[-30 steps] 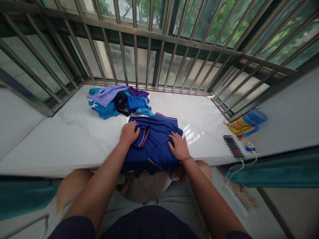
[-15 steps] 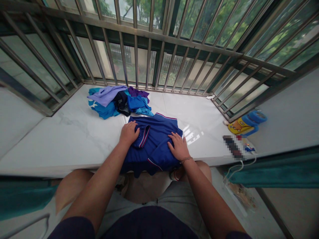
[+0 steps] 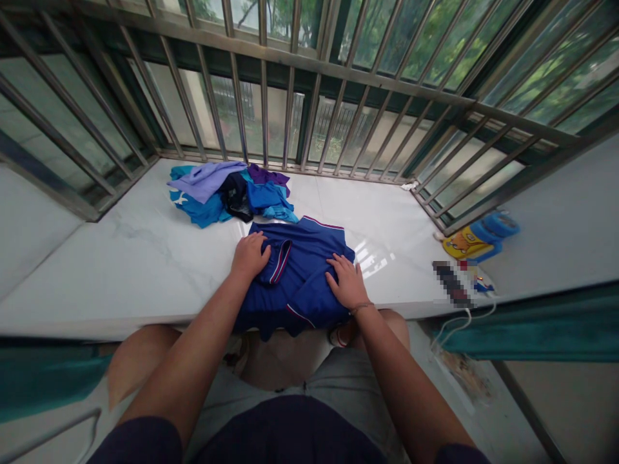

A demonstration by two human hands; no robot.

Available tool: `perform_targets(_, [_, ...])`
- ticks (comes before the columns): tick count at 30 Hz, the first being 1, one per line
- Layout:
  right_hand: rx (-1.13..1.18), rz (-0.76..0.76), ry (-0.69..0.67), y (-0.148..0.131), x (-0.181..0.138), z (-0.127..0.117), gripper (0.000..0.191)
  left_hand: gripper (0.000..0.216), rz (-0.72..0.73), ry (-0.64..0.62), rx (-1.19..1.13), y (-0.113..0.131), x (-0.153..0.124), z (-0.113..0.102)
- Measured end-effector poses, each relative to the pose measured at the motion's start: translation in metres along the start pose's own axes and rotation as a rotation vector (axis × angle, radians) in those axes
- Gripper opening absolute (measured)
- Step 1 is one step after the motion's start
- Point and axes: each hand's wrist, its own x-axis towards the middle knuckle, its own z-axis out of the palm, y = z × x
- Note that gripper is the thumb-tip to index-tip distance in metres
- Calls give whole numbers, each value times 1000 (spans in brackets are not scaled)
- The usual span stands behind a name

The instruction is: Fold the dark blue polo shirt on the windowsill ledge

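Observation:
A navy-blue shirt (image 3: 312, 261) with red and white striped trim lies on the white marble-like ledge in front of me, its lower edge hanging over the front. On its left side rests my left hand (image 3: 249, 254), palm down, thumb apart from the fingers, beside a sleeve folded inward over the shirt. Spread fingers of my right hand (image 3: 347, 280) press flat on the right side of the same shirt. Both hands are open, and no cloth shows gripped in either.
A heap of blue, lilac, purple and black clothes (image 3: 207, 190) sits behind the shirt at left. Metal window bars (image 3: 264, 116) close off the back. At right stand a blue and yellow bottle (image 3: 476, 238), a blurred-out dark item (image 3: 452, 283) and a white cable (image 3: 454, 327).
My hands and the shirt keep the same places on the ledge. Only the view has tilted very slightly.

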Motion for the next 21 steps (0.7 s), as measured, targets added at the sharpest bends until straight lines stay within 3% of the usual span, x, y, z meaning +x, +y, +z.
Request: perform_targets(21, [12,16,-7,-2,1,-1,47,38,22,1,-10,2,-8,-4])
